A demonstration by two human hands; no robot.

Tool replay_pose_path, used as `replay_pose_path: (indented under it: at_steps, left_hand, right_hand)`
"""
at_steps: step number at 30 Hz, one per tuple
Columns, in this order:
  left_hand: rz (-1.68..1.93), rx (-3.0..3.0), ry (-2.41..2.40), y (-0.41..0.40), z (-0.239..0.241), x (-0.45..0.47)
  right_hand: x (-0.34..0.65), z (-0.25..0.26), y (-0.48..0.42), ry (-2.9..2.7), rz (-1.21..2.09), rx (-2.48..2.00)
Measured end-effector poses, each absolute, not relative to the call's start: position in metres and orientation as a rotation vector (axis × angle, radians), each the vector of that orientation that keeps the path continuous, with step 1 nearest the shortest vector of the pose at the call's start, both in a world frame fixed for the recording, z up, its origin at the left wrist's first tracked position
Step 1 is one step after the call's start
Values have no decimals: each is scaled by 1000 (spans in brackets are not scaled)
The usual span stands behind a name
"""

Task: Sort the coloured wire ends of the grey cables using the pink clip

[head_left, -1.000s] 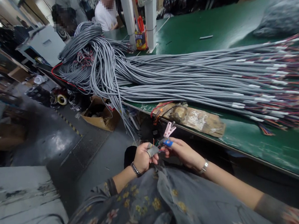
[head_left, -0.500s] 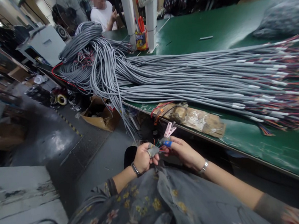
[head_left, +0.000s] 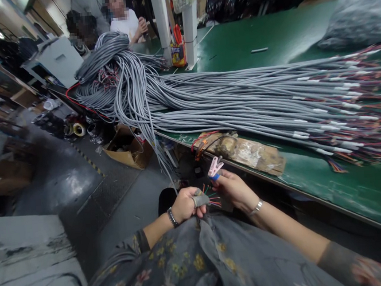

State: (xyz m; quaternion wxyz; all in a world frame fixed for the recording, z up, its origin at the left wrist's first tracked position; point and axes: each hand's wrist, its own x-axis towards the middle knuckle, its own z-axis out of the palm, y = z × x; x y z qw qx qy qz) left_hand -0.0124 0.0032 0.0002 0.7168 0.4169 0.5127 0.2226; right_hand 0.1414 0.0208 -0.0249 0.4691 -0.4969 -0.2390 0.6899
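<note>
My left hand [head_left: 184, 205] is closed on a cable end, from which several thin coloured wires [head_left: 214, 201] fan out to the right. A grey wrap covers the thumb, and the cable itself is mostly hidden by the fingers. One grey cable runs down from the bench toward this hand. To the right and slightly higher, my right hand [head_left: 237, 191] pinches a pink clothespin [head_left: 215, 167] whose two legs point up. Blue tape shows around a fingertip of that hand. A small gap separates it from the wires.
On the green bench [head_left: 342, 196] lies a large bundle of grey cables [head_left: 226, 91], their stripped ends to the right. A worn wooden board [head_left: 258, 159] sits at the bench edge. A cardboard box [head_left: 127, 150] stands on the floor. Across the bench is another person [head_left: 130, 26].
My right hand has drawn back from the wires, up and right, with the clothespin turned in its fingers. My left hand has shifted slightly right and lower, still gripping the cable.
</note>
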Motion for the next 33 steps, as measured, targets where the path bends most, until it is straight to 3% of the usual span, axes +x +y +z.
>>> replay_pose_path:
  at_steps: [8, 15, 22, 33]
  left_hand:
    - [548, 756, 939, 17, 5, -11]
    - [481, 732, 819, 35, 7, -7]
    - [444, 744, 802, 43, -1, -6]
    - [437, 727, 855, 41, -5, -4]
  right_hand:
    - [158, -23, 29, -687, 1773, -1013]
    - [154, -13, 33, -1093, 1192, -1177]
    - [144, -16, 36, -666, 1625, -959]
    - [140, -15, 37, -485, 1622, -917]
